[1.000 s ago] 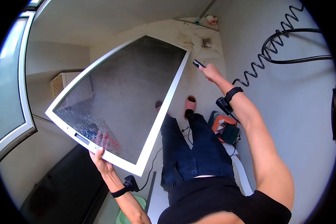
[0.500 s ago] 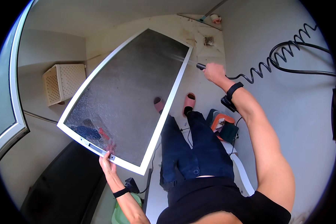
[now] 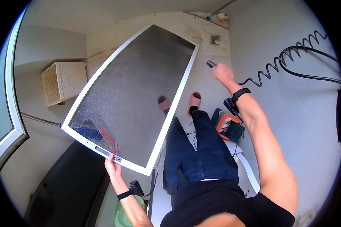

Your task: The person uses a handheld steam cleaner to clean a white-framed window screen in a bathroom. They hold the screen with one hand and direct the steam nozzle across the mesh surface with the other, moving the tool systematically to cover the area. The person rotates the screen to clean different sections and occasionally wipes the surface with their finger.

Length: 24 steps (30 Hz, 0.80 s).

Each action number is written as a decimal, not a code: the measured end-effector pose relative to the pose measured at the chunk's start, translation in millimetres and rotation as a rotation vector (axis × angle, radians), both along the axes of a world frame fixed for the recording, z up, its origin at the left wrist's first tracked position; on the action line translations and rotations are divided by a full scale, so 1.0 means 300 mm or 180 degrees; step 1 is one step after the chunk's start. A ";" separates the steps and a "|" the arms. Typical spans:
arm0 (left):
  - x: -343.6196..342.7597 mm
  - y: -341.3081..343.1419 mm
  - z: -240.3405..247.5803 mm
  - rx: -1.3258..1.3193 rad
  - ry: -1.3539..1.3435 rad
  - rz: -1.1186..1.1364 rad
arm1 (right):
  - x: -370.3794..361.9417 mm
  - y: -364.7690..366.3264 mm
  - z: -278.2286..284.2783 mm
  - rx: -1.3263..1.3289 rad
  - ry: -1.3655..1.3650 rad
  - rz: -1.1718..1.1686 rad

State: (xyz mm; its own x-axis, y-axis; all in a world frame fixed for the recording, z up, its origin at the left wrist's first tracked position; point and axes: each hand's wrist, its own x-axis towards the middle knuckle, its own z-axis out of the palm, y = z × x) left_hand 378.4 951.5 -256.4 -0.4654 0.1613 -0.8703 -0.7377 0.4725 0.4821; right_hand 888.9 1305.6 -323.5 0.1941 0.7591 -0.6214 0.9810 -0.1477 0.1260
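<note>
A large white-framed window screen (image 3: 132,83) with grey see-through mesh is held up at a slant in front of me. Water drops cling to its lower left part, where blue and red patches show. My left hand (image 3: 113,166) grips the bottom rail of the frame beside a small slot, thumb on the near face. To the right of the frame, apart from it, my right hand (image 3: 222,73) is closed around a black spray nozzle (image 3: 211,64). A black coiled hose (image 3: 269,72) runs from that hand to the right wall. No water jet is visible from the nozzle.
A cream perforated basket (image 3: 70,79) is at the left wall, near an open window sash (image 3: 17,140). A floor drain (image 3: 215,39) lies ahead, with a squeegee (image 3: 208,18) beyond. An orange and dark green container (image 3: 229,126) stands by my right leg, a green basin (image 3: 127,212) below my left arm.
The white spray between the nozzle and the screen is no longer visible. My right hand and the nozzle have shifted slightly right, away from the frame; my left hand keeps its grip.
</note>
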 end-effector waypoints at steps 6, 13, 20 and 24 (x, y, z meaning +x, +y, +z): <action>-0.029 -0.027 -0.025 -0.0019 -0.0023 0.0029 | -0.028 0.014 0.007 0.0032 -0.0027 -0.0240; -0.095 -0.089 -0.072 -0.0093 -0.0095 0.0134 | -0.041 0.040 0.006 0.0033 0.0002 -0.0574; -0.169 -0.112 -0.181 -0.0617 0.0072 0.0283 | -0.051 0.046 -0.015 -0.0289 -0.0034 -0.0524; -0.228 -0.161 -0.235 -0.1092 0.0137 0.0210 | -0.058 0.045 0.014 -0.0085 -0.0068 -0.0705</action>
State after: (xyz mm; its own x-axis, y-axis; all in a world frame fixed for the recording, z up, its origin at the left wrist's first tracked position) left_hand 310.0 903.3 -326.9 -0.5026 -0.1686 -0.8479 -0.7545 0.5644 0.3350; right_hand 871.6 1319.0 -319.4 0.3677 0.6797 -0.6347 0.9220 -0.3556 0.1533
